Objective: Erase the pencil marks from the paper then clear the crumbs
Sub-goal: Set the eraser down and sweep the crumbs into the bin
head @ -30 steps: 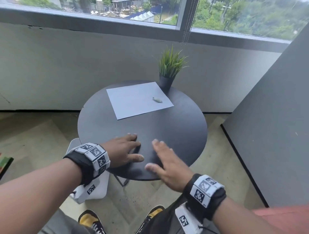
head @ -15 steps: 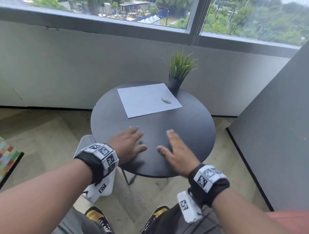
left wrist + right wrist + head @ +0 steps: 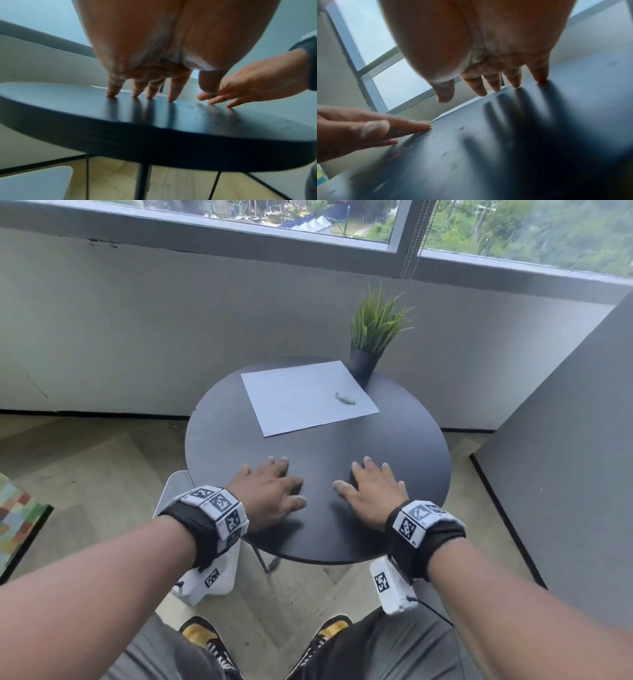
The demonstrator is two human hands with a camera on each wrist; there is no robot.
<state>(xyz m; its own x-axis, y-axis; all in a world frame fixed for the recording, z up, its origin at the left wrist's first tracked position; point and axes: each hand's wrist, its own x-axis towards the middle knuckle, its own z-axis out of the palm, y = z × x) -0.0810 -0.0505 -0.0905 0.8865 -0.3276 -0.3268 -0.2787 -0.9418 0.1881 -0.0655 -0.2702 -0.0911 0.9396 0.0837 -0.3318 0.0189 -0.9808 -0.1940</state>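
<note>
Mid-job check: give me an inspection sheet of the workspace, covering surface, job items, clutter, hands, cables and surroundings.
Surface: round dark table, small specks near the hands.
Job's things: paper lies flat at the far side; eraser rests on it near its right edge. Pencil marks too faint to tell.
Clutter: potted plant at the paper's far right corner.
Grippers: left hand and right hand open, fingertips on the table, holding nothing.
Cables: thin lead from the right wrist unit.
Surroundings: window, grey wall, wooden floor.
</note>
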